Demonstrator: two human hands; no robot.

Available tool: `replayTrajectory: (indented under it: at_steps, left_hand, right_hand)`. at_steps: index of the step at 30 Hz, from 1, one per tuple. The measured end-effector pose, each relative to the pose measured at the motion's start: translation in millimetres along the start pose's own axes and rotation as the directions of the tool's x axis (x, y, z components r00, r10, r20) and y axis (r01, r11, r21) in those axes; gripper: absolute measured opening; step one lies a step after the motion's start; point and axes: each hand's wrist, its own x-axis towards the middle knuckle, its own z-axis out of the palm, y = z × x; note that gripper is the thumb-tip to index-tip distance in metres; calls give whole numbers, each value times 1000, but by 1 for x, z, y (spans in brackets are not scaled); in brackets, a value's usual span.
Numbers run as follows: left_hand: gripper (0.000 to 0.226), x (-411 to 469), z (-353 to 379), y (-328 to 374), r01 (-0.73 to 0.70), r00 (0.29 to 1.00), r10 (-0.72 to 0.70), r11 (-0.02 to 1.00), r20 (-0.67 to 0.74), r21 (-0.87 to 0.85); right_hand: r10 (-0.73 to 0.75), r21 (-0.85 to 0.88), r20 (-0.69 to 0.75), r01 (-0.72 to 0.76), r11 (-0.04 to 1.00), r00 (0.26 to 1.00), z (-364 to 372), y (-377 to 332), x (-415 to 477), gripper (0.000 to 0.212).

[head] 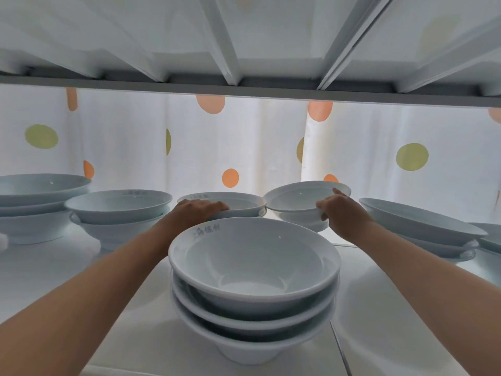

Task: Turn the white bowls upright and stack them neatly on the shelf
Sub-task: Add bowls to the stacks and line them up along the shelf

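A stack of three upright white bowls (253, 270) stands in front of me on the white shelf (130, 335). Behind it sit two shorter stacks. My left hand (199, 208) grips the near rim of the left rear bowl (238, 202), fingers curled over the edge. My right hand (337, 210) pinches the right rim of the top bowl (295, 196) of the right rear stack, which sits slightly tilted above the bowl beneath it. Both arms reach past the front stack on either side.
More upright bowl stacks stand at the left (116, 210) and far left (38, 196). Wide shallow bowls (423, 223) lean at the right. A dotted curtain (244, 147) hangs behind, and the upper shelf's underside (244, 88) sits close overhead.
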Motion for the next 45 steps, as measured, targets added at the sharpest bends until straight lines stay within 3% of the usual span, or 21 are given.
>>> replayTrajectory:
  at_steps: [3, 7, 12, 15, 21, 29, 34, 36, 40, 45]
  left_hand:
    - [41, -2, 8, -9, -67, 997, 68, 998, -47, 5]
    - [39, 4, 9, -13, -83, 994, 77, 994, -83, -68]
    - [31, 1, -10, -12, -7, 997, 28, 965, 74, -264]
    - [27, 8, -18, -8, 3, 1000, -10, 946, -19, -325]
    - [21, 31, -48, 19, -56, 990, 19, 964, -139, -261]
    - [36, 67, -66, 142, -256, 955, 257, 966, -146, 25]
    - [41, 68, -61, 226, -296, 845, 310, 950, -435, 102]
    - [43, 71, -59, 262, -316, 852, 347, 938, -392, 143]
    - [27, 85, -52, 339, -351, 886, 381, 923, -264, 156]
    - [27, 104, -17, 422, -332, 877, 379, 922, -295, 199]
  right_hand:
    - [-13, -49, 10, 13, 999, 1000, -6, -2, 6, 31]
    - [-72, -118, -57, 65, 991, 996, -19, 0, 14, 28]
    - [-34, -122, -84, 24, 992, 996, -42, 3, 8, 28]
    - [1, -96, -114, -12, 995, 993, -57, 5, -4, 29]
    - [93, -23, -154, -98, 995, 984, -87, 10, -31, 26]
    - [87, 14, -315, -87, 996, 945, -132, 44, -83, 27]
    - [71, 9, -385, -74, 997, 920, -156, 103, -135, 36]
    - [30, -22, -361, -40, 999, 932, -163, 125, -158, 31]
    - [11, -8, -342, -14, 1000, 939, -173, 177, -196, 28]
    - [73, -38, -349, -92, 995, 934, -169, 249, -233, 30]
